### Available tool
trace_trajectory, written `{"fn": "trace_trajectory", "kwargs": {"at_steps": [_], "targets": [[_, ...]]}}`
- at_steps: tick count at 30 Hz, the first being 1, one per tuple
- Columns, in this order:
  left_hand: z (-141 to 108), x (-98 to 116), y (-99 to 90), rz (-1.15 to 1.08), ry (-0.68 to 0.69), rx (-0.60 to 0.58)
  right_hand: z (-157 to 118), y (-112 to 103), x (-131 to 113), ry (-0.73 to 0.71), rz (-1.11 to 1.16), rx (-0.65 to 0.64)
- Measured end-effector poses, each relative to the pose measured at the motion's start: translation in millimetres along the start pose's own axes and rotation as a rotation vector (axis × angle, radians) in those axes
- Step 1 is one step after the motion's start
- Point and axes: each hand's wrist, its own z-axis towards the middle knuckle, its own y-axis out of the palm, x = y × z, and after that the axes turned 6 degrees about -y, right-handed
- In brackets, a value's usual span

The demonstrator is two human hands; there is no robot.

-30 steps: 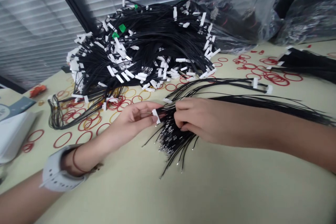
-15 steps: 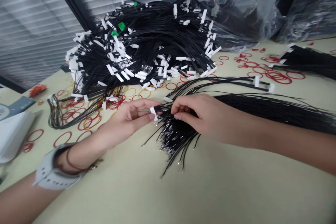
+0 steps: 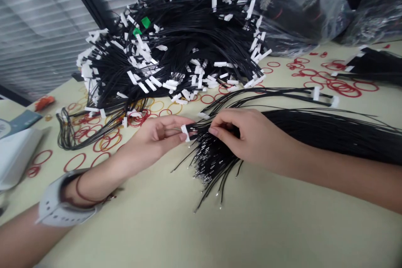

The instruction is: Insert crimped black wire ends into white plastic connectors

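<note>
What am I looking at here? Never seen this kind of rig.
No robot: these are a person's bare hands, seen from a head-worn camera looking forward and down. The left hand holds a white connector with black wires attached. The right hand pinches beside it, over loose wires with shiny tips; exactly what it grips is unclear. The pale table also carries a heap of black cables with white connectors, and red bands. Plastic bags sit behind.

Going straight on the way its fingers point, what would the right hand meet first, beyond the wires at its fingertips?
The right hand would probably meet the white connector pinched in the left hand, just ahead of its fingertips; depth is hard to judge from this one view.
</note>
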Motion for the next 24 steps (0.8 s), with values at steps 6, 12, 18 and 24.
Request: {"fn": "trace_trajectory", "kwargs": {"at_steps": [6,12,18,24], "targets": [[-1.5,-3.7,-1.9,-0.062,-0.029,-0.039,-2.2,3.3,1.3,-0.047,-0.008,-0.006],[-2.2,-6.3,-2.6,-0.123,-0.058,-0.076,-2.4,3.6,1.9,-0.082,-0.009,-0.028],[-2.4,-6.3,-2.4,-0.145,-0.067,-0.076,-0.7,1.7,3.4,-0.125,0.004,-0.077],[-2.9,-5.3,-2.7,-0.092,-0.077,-0.069,-0.9,0.7,5.2,-0.157,0.010,-0.076]]}}
